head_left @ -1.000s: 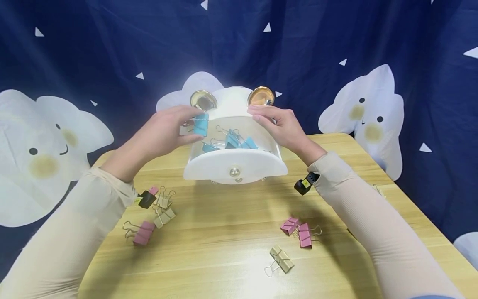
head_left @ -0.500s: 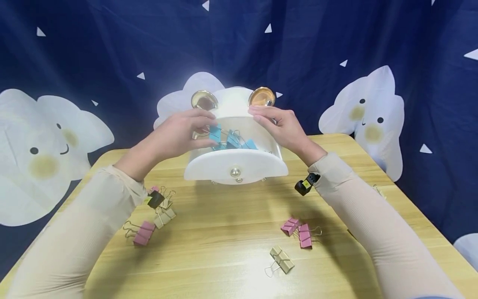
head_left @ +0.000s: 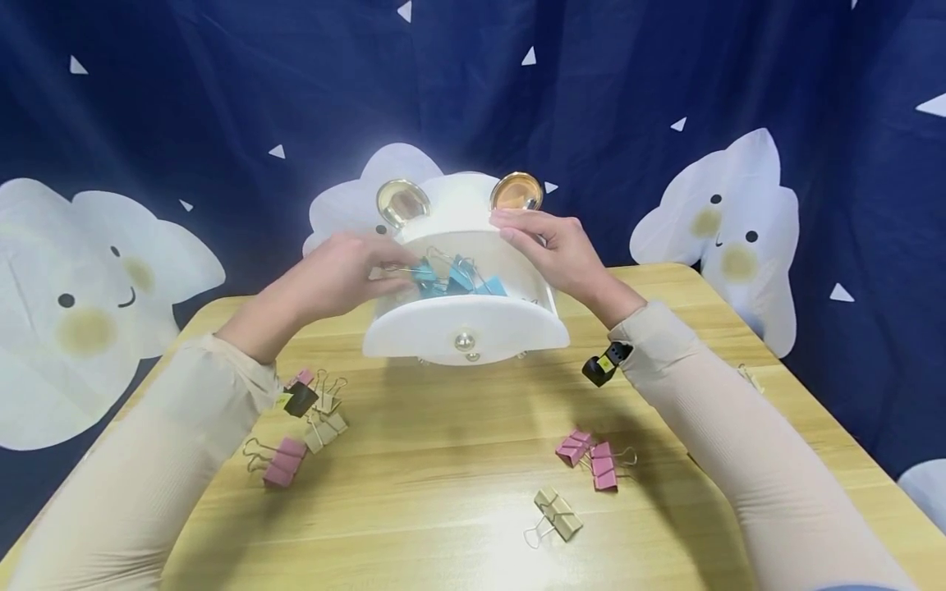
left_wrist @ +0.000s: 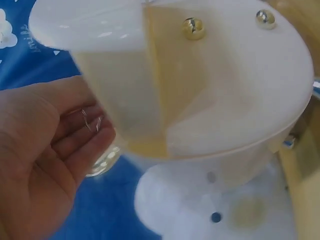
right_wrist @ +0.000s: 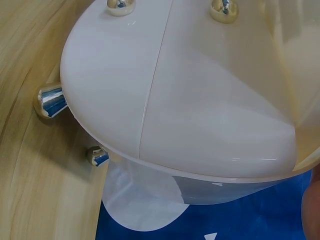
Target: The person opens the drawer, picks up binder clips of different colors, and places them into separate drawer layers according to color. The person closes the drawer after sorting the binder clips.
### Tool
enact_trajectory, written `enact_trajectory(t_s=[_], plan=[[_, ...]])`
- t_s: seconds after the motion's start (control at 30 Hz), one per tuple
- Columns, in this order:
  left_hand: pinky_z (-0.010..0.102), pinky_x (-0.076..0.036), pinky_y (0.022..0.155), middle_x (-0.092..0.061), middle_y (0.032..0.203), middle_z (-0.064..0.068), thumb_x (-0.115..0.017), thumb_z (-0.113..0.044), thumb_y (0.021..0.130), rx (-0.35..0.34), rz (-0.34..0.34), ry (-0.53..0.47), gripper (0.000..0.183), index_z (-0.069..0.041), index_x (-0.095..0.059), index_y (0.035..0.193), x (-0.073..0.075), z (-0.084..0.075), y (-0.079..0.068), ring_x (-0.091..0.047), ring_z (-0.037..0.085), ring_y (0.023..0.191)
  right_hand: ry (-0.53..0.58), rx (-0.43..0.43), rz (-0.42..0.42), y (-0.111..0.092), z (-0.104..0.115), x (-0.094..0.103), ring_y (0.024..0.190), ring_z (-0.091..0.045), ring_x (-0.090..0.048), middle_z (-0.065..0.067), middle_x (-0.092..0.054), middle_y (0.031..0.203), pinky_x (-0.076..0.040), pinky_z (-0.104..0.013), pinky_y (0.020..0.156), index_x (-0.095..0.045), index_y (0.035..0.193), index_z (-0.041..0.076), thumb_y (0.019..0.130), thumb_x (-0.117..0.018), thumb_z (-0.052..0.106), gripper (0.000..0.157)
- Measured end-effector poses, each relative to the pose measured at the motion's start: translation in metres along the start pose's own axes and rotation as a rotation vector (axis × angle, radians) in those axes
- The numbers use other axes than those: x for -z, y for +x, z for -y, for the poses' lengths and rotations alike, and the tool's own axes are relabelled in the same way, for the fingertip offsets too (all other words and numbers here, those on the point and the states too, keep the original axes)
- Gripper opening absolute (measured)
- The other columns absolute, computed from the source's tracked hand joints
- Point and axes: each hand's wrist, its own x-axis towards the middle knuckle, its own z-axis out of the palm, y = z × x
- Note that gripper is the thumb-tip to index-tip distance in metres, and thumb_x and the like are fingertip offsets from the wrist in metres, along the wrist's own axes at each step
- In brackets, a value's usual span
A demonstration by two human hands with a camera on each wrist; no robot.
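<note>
A white rounded box [head_left: 461,197] with two gold discs on top stands on the table, its front drawer [head_left: 466,324] pulled out. Several blue binder clips [head_left: 461,275] lie in the drawer. My left hand [head_left: 347,275] is at the drawer's left side, holding a blue binder clip tilted over the others by its wire handles. Those wire handles [left_wrist: 91,121] show between the fingers in the left wrist view. My right hand [head_left: 550,242] grips the box's upper right edge beside the right gold disc; only a strip of that hand shows in the right wrist view.
Pink binder clips [head_left: 284,462] and gold binder clips [head_left: 325,431] lie at the table's left. More pink clips [head_left: 602,466] and a gold clip [head_left: 557,513] lie front right. A blue curtain [head_left: 473,82] hangs behind the wooden table [head_left: 443,460].
My left hand has moved right and down, bringing its blue binder clip from beside the box into the drawer, then drawn slightly back left. My right hand has stayed in place.
</note>
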Motion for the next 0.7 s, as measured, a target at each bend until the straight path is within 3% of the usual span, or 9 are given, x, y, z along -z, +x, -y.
enact_trajectory(t_s=[0.17, 0.27, 0.43, 0.53, 0.7], plan=[[0.045, -0.048, 0.096, -0.069, 0.118, 0.005, -0.071, -0.017, 0.090, -0.030, 0.064, -0.041, 0.032, -0.010, -0.069, 0.121, -0.013, -0.001, 0.008, -0.063, 0.027, 0.109, 0.002, 0.008, -0.002, 0.000, 0.002, 0.000, 0.123, -0.021, -0.056, -0.015, -0.065, 0.123, -0.046, -0.029, 0.100, -0.069, 0.118, -0.002, 0.095, -0.063, 0.005, 0.025], [0.046, -0.048, 0.095, -0.068, 0.119, 0.006, -0.072, -0.018, 0.090, -0.049, 0.060, -0.023, 0.033, -0.009, -0.069, 0.121, -0.015, -0.003, 0.008, -0.064, 0.028, 0.107, 0.004, 0.013, 0.003, 0.000, 0.003, -0.001, 0.122, -0.021, -0.057, -0.015, -0.066, 0.123, -0.046, -0.029, 0.100, -0.068, 0.119, -0.003, 0.095, -0.063, 0.005, 0.025], [0.044, -0.052, 0.086, -0.072, 0.106, 0.005, -0.072, -0.016, 0.090, -0.038, -0.040, 0.013, 0.022, -0.009, -0.073, 0.111, -0.003, -0.004, 0.002, -0.067, 0.025, 0.098, 0.005, 0.021, 0.002, 0.000, 0.000, -0.002, 0.121, -0.020, -0.057, -0.015, -0.066, 0.122, -0.047, -0.029, 0.099, -0.068, 0.119, -0.003, 0.095, -0.062, 0.004, 0.025], [0.041, -0.055, 0.077, -0.073, 0.095, 0.006, -0.072, -0.014, 0.090, -0.030, -0.111, 0.035, 0.015, -0.008, -0.074, 0.103, 0.004, -0.003, -0.001, -0.068, 0.022, 0.086, 0.013, 0.026, -0.007, 0.002, -0.013, -0.004, 0.122, -0.020, -0.057, -0.013, -0.066, 0.123, -0.047, -0.031, 0.099, -0.069, 0.119, -0.001, 0.096, -0.063, 0.005, 0.025], [0.039, -0.054, 0.076, -0.073, 0.090, 0.004, -0.072, -0.010, 0.089, -0.043, -0.128, 0.011, 0.009, -0.008, -0.075, 0.097, 0.008, 0.001, -0.002, -0.068, 0.021, 0.082, 0.004, 0.014, -0.008, 0.005, -0.034, -0.006, 0.122, -0.012, -0.056, -0.002, -0.066, 0.124, -0.046, -0.028, 0.100, -0.071, 0.121, 0.010, 0.096, -0.065, 0.013, 0.026]])
